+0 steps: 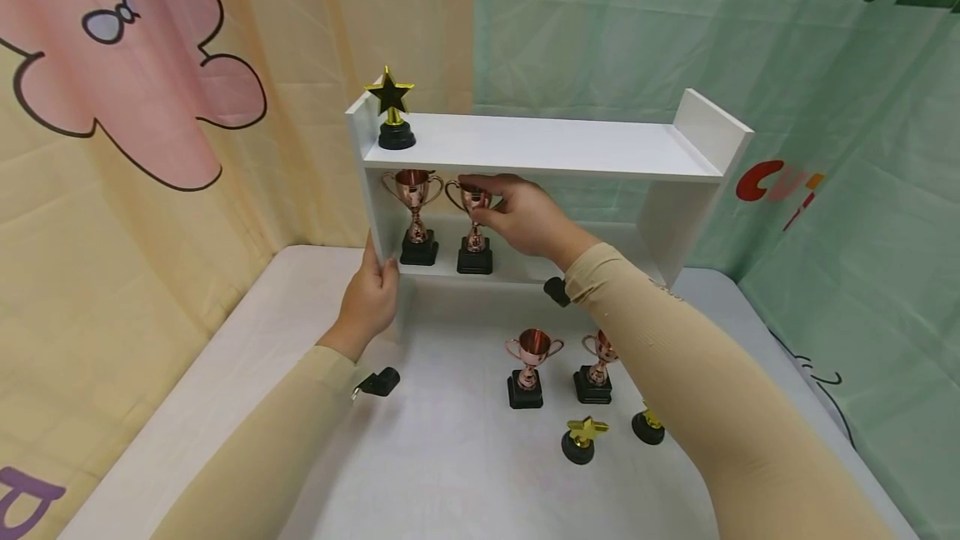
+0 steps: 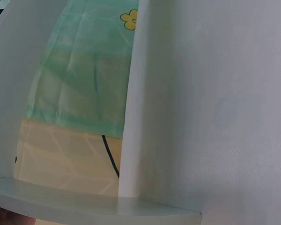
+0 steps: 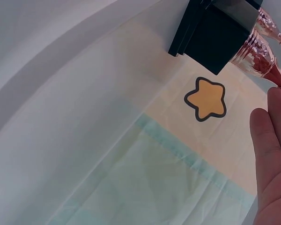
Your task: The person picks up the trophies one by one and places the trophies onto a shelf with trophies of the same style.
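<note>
A white shelf unit stands on the table, and my left hand grips the lower part of its left side panel. My right hand holds a copper-coloured trophy cup by its bowl, thumb in front. That cup's black base is at the lower board, left of centre. In the right wrist view, the trophy's black base and stem show above my fingers. Just left of it stands a matching trophy cup. On the upper board, at the left end, is a gold star trophy.
Two more copper trophy cups, one and another partly behind my right sleeve, stand on the white table. Nearer me are two gold star trophies, one and another partly covered. Printed curtains hang behind.
</note>
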The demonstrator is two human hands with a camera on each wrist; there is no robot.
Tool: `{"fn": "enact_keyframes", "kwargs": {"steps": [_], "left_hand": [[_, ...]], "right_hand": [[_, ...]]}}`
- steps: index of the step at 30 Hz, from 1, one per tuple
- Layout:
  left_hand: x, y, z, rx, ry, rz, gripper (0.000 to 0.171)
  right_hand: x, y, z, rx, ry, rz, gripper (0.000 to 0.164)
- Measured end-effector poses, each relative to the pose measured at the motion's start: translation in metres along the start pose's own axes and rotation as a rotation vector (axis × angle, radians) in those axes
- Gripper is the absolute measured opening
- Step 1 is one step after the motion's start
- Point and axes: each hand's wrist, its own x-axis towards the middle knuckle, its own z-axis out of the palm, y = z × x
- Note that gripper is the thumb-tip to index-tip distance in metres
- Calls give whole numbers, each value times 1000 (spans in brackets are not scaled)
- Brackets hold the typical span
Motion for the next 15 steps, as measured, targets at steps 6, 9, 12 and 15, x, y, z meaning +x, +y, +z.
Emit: {"fn": "enact_keyframes", "kwargs": {"steps": [6, 9, 12, 15], "left_hand": [[0, -1, 0, -2, 3, -1, 65], [1, -2, 0, -2, 4, -4, 65], [1, -2, 0, -6, 2, -5, 65], [1, -2, 1, -7, -4, -1, 65]], "right_hand": [[0, 1, 1, -13, 4, -11, 55], [0, 1, 1, -20, 6, -17, 56], [-1, 0, 1, -18, 6, -14, 56], [-1, 0, 1, -17, 9, -7, 55]]}}
